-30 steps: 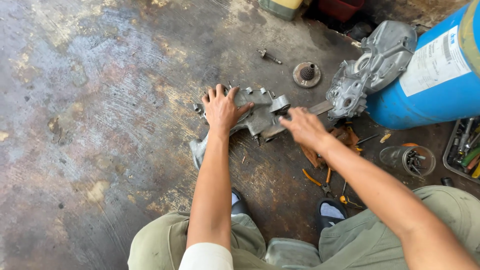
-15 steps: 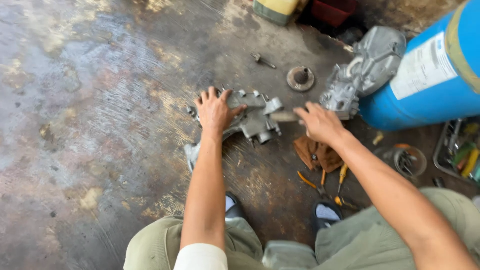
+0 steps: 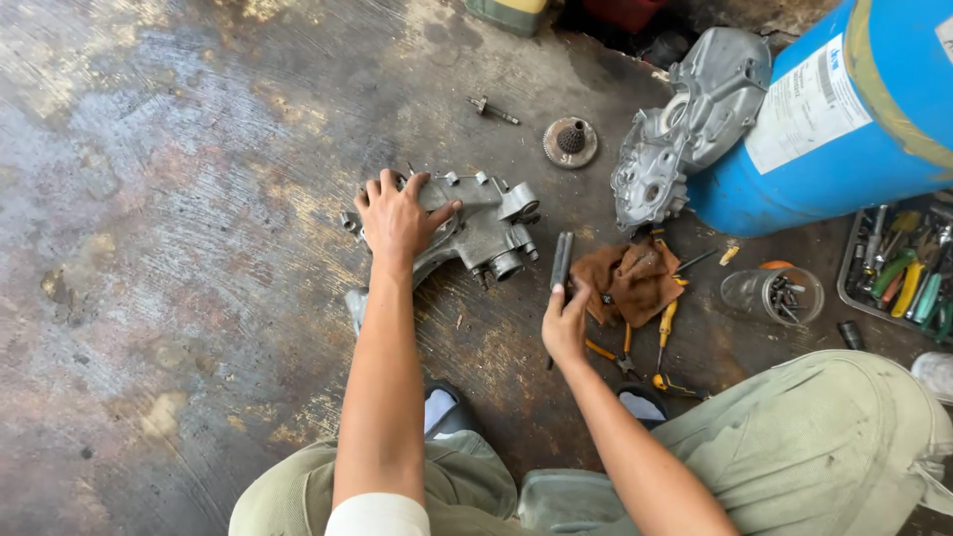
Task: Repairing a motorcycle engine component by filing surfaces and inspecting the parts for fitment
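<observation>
Right hand: the right hand (image 3: 566, 323) has come back from the casing toward the knees; its fingers (image 3: 576, 294) are closed on a dark tool (image 3: 562, 260) that stands up from the fist.
Change: half a second ago this hand was at the casing's right end; now it is apart from it, so the tool is off the part.
Left hand: the left hand (image 3: 397, 220) stays flat on the casing (image 3: 486, 233), fingers spread wide, pressing rather than gripping.
Casing: grey metal, lying on the floor (image 3: 149, 199) just left of the tool.
Near the knees: yellow-handled pliers (image 3: 663, 342) beside a brown rag (image 3: 630, 280).
Cup: a clear cup (image 3: 772, 295) right of the rag, with small dark metal pieces inside; too small to tell which.
Tray: a tray (image 3: 846, 283) at the right edge holds coloured-handled tools.
Farther: a second cover (image 3: 690, 124) leans on a blue drum (image 3: 874, 109); a gear (image 3: 570, 142) and a small shaft (image 3: 491, 109) lie beyond the casing.
</observation>
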